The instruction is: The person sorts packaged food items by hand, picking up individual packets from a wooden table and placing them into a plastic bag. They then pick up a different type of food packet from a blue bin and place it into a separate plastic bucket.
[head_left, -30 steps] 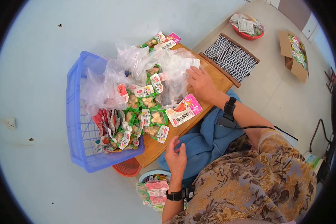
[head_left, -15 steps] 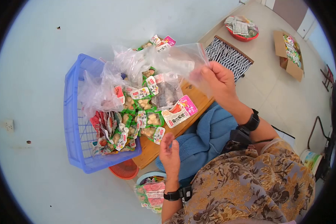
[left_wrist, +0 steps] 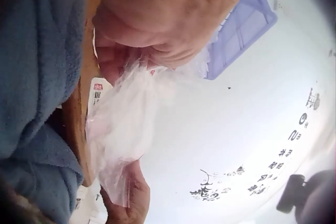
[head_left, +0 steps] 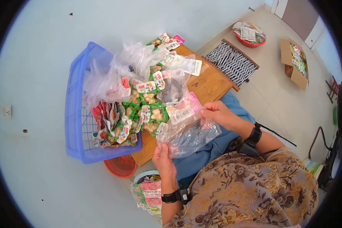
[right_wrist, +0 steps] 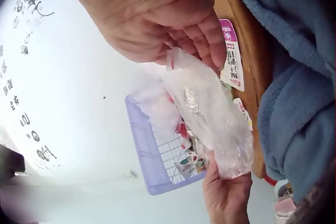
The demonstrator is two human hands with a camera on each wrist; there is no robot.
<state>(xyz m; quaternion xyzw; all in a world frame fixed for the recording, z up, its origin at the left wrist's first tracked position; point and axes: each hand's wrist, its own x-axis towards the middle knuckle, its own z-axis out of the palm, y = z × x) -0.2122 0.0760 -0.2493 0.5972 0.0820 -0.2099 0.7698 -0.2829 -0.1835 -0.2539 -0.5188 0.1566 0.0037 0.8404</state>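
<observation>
A clear plastic bag (head_left: 192, 136) is stretched between the two hands above the table's near edge. The left hand (head_left: 165, 165) pinches its lower left corner, and the right hand (head_left: 221, 115) pinches its upper right edge. In the right wrist view the bag (right_wrist: 205, 113) hangs from the right hand (right_wrist: 163, 22) to the left hand (right_wrist: 228, 195). Through the bag shows part of a pink-and-white packet (head_left: 193, 99) on the table. Beside it lie green packets (head_left: 155, 114) and a clear bag with dark contents (head_left: 173, 91).
A blue basket (head_left: 75, 114) holding packets and clear bags stands at the left of the wooden table (head_left: 209, 85). A blue cloth (head_left: 235, 106) covers the lap side. Beyond are a woven stool (head_left: 231, 62), a red basin (head_left: 250, 44) and a cardboard box (head_left: 297, 78).
The right hand first lifted the clear bag off the table, then brought it down toward the body. The left hand, free before, has taken hold of the bag's other end.
</observation>
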